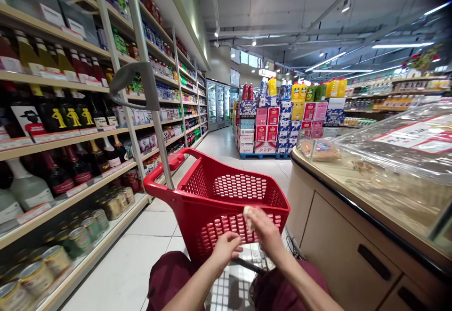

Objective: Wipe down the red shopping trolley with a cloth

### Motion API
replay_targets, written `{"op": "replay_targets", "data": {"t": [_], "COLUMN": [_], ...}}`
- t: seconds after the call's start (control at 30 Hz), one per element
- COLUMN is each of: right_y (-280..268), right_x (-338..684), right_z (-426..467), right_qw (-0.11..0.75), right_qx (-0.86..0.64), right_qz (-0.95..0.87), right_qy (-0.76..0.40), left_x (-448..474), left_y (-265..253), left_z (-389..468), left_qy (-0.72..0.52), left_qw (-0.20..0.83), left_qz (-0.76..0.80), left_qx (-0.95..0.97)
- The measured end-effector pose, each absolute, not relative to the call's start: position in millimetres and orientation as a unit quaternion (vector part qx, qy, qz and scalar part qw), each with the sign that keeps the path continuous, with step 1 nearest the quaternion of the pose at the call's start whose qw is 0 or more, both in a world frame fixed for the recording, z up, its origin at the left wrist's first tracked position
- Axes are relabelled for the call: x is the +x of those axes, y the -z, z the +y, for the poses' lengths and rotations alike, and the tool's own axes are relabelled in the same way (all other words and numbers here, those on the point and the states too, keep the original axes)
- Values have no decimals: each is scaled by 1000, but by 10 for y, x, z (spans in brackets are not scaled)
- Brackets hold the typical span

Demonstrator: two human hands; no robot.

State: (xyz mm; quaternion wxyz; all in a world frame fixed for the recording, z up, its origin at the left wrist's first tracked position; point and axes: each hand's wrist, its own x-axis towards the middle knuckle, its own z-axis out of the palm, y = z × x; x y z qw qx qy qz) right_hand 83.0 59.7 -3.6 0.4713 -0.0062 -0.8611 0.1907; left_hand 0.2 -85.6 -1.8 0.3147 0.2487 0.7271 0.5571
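Observation:
A red plastic shopping basket cart (pixel 226 212) with a grey telescoping handle (pixel 136 87) stands on the floor in front of my knees. Its perforated side faces me, and no goods show inside the visible part. Close to that side, my right hand (pixel 264 233) holds a small white crumpled piece, which looks like a tissue or wipe (pixel 248 217), in its fingertips. Lower and to the left is my left hand (pixel 226 247), loosely bent with thumb and fingers apart and nothing seen in it. Whether either hand touches the cart I cannot tell.
Shelves (pixel 84 87) of bottles and cans run along the left. A wooden counter (pixel 339 235) with clear plastic covers and packaged bread (pixel 319 151) borders the right. Ahead, stacked drink boxes (pixel 266 129) stand on a blue pallet (pixel 259 155), with glass-door fridges (pixel 217 101) farther back.

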Motion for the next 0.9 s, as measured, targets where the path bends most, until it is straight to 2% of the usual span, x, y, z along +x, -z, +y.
{"op": "replay_targets", "data": {"t": [0.1, 0.27, 0.37, 0.53, 0.7, 0.9], "right_y": [217, 826, 876, 752, 966, 505], "right_x": [827, 1050, 1195, 1295, 1340, 1043], "right_z": [987, 1092, 1175, 1403, 1149, 1038], "right_qw": [531, 480, 462, 513, 442, 517], "right_qx": [-44, -13, -24, -113, -43, -34], "right_qz": [-844, -877, -886, -851, -895, -855], "right_qy": [-59, 29, 33, 26, 32, 18], "left_x": [-34, -33, 3, 69, 30, -95], "left_y": [18, -18, -76, -124, -57, -65], "left_z": [-758, -714, -705, -685, -768, -839], "left_qy": [-507, -447, -406, -354, -215, -136], "left_qw": [233, 172, 134, 81, -37, -140], "left_qz": [780, 816, 832, 843, 843, 826], "left_qx": [283, 323, 354, 398, 492, 529]}}
